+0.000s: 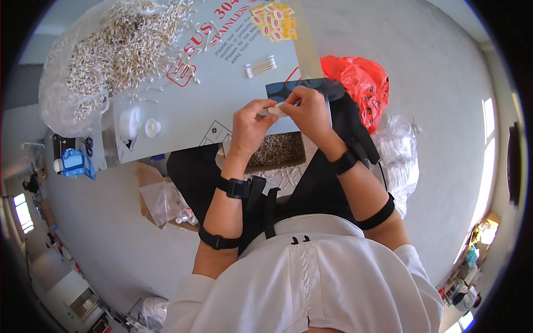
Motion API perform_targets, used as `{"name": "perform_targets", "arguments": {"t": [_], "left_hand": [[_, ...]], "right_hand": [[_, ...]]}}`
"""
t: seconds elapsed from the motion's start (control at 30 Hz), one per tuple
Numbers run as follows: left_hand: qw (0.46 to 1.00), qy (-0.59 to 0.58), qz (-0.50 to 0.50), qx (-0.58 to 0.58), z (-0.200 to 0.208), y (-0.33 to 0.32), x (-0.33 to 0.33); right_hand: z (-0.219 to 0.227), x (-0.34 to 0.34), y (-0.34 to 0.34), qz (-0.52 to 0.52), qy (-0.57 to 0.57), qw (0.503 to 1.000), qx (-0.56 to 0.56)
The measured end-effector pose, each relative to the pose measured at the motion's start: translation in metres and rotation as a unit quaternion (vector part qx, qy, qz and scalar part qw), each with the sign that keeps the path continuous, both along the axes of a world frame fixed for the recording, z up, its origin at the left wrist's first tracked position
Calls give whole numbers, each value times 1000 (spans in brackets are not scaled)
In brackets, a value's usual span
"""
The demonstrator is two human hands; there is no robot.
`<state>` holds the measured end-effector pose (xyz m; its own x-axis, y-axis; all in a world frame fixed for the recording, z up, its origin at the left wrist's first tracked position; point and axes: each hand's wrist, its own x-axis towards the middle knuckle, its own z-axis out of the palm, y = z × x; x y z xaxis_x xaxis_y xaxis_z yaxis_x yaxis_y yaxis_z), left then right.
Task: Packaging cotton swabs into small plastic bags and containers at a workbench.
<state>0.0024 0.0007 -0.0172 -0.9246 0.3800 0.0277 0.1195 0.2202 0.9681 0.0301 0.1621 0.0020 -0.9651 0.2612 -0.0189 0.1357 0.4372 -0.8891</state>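
Close together over the near edge of the table, my left hand (251,126) and my right hand (311,114) both pinch a small white object (276,110). Fingers cover much of it, so its exact kind is hidden. Beneath my hands lies a dark bluish sheet (276,89) at the table's edge. Just beyond, a short row of cotton swabs (261,66) lies side by side. Past that row, yellow, white and red stickers or small packets (273,22) lie in a cluster.
A big heap of cotton swabs (122,47) spills from a see-through bag (55,94) at the far left. Nearby stand a white round container (130,122) and white lid (152,127). Below the table edge sits a box of swabs (280,152); right, a red bag (361,89).
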Motion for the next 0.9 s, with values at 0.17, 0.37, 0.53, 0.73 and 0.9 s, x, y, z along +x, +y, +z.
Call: {"name": "perform_targets", "arguments": {"t": [0.17,0.37,0.53,0.73,0.9], "left_hand": [[999,-33,18,38,-5,0,3],[998,-44,-6,47,-3,-1,3],[998,-54,-7,41,-2,-1,4],[998,-36,15,53,-5,2,5],[1000,-9,-14,22,-1,5,4]], "right_hand": [[9,-6,0,30,-36,998,39],[8,-12,2,46,-108,993,-16],[-1,-18,0,45,-149,986,-64],[-8,-21,-2,43,-155,986,-41],[-10,-19,-7,4,-164,986,4]]}}
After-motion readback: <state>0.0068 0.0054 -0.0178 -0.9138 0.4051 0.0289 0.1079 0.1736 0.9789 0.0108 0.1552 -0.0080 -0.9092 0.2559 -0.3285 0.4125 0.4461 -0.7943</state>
